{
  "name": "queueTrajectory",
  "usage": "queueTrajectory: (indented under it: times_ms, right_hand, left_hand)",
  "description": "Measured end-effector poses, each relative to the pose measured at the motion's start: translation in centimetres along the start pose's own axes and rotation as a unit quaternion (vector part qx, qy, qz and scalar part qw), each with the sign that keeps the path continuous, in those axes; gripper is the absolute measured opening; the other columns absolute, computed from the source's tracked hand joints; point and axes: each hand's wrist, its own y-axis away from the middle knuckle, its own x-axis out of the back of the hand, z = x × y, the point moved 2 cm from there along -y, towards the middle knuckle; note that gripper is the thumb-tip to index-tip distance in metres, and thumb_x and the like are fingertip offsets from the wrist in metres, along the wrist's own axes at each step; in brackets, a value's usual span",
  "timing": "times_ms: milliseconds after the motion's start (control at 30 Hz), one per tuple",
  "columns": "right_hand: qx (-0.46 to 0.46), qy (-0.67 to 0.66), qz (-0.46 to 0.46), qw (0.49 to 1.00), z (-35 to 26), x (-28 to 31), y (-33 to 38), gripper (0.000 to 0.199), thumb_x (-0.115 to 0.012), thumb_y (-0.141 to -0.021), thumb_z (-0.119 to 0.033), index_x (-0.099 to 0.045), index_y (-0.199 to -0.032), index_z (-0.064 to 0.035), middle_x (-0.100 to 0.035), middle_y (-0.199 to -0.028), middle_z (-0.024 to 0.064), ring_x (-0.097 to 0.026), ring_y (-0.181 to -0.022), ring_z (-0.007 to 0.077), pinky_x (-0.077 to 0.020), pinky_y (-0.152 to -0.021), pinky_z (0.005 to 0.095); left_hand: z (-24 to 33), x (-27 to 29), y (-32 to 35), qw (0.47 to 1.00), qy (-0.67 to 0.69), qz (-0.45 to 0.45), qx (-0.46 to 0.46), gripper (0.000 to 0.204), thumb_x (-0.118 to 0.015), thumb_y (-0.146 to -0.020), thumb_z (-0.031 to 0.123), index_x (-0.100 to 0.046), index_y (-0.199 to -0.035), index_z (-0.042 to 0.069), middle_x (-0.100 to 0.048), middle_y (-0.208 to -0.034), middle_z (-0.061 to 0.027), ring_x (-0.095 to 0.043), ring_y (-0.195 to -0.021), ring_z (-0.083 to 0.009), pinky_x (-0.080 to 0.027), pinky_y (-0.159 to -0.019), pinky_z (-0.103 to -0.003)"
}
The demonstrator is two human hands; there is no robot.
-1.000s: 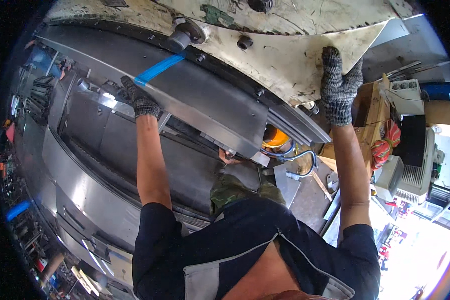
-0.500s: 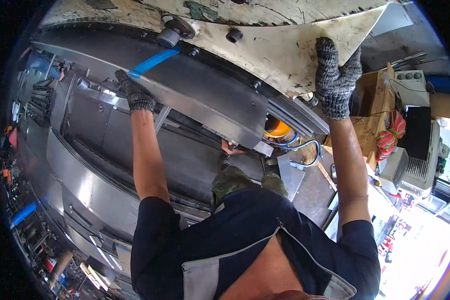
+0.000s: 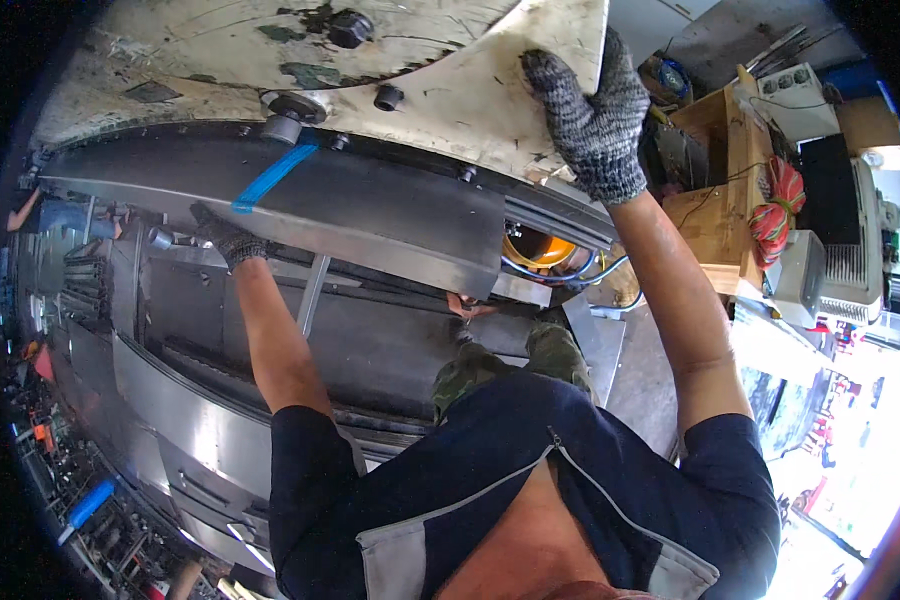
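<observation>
Both my hands wear grey knitted gloves. My left hand (image 3: pixel 228 238) is at the near edge of a long, dark metal sheet (image 3: pixel 400 205), to the left of a strip of blue tape (image 3: pixel 275 178). Its thumb shows along that edge; the other fingers are mostly hidden beneath the sheet, and it seems to grip it. Higher up on the right, my right hand (image 3: pixel 598 125) clasps the edge of a worn cream machine plate (image 3: pixel 490 95), thumb on the front face and fingers around the side. The sheet lies against bolts below the plate.
An orange-yellow round container (image 3: pixel 538 250) and blue hoses (image 3: pixel 600 272) are beyond the sheet's right end. Wooden shelving (image 3: pixel 715 200) with a red-striped bundle (image 3: pixel 773 222) stands at the right. Metal cabinets (image 3: pixel 205 405) line the left. A person's arm (image 3: pixel 25 210) shows at far left.
The view has shifted, so the machine and sheet appear farther left and lower. My right hand keeps its hold on the plate edge, its arm now more slanted. My left hand stays at the sheet.
</observation>
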Motion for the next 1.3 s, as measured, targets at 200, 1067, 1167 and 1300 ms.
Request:
queueTrajectory:
  times_ms: [200, 1067, 1167, 1300]
  right_hand:
    - [0.079, -0.029, 0.016, 0.996, -1.0, 0.5, -1.2, 0.053, -0.075, -0.077, -0.025, -0.051, -0.117, 0.0004, -0.066, -0.100, 0.0140, -0.064, -0.092, 0.0192, -0.0529, -0.078, 0.0322]
    - [0.093, 0.005, -0.024, 0.995, -1.1, 0.6, -0.7, 0.050, -0.070, -0.082, -0.027, -0.047, -0.116, 0.0010, -0.064, -0.096, 0.0165, -0.063, -0.089, 0.0231, -0.0510, -0.076, 0.0323]
    - [0.065, -0.003, -0.036, 0.997, -0.9, 0.7, -0.7, 0.052, -0.070, -0.081, -0.031, -0.046, -0.114, 0.0021, -0.064, -0.096, 0.0174, -0.063, -0.090, 0.0243, -0.0514, -0.076, 0.0338]
    - [0.039, 0.066, -0.072, 0.994, -0.7, 1.2, -1.2, 0.056, -0.068, -0.081, -0.037, -0.045, -0.116, 0.0005, -0.064, -0.098, 0.0171, -0.063, -0.090, 0.0282, -0.0520, -0.076, 0.0373]
  left_hand:
    - [-0.4, 0.6, 1.2, 0.984, -0.171, 0.021, -0.043, 0.056, -0.038, -0.094, 0.034, -0.022, -0.144, 0.013, -0.027, -0.144, -0.0109, -0.036, -0.126, -0.0265, -0.028, -0.108, -0.044]
    - [-12.0, -8.4, 41.7, 0.856, 0.321, -0.051, 0.402, 0.082, -0.044, -0.079, 0.071, -0.032, -0.138, 0.015, -0.035, -0.141, -0.0081, -0.034, -0.127, -0.0307, -0.028, -0.106, -0.048]
    - [-10.9, -8.8, 42.2, 0.874, 0.283, -0.022, 0.395, 0.081, -0.046, -0.079, 0.070, -0.033, -0.138, 0.016, -0.037, -0.140, -0.0077, -0.035, -0.126, -0.0303, -0.029, -0.106, -0.048]
    - [-9.2, -10.7, 41.9, 0.849, 0.347, -0.081, 0.390, 0.075, -0.046, -0.082, 0.066, -0.033, -0.138, 0.017, -0.038, -0.139, -0.0061, -0.036, -0.126, -0.0274, -0.030, -0.106, -0.046]
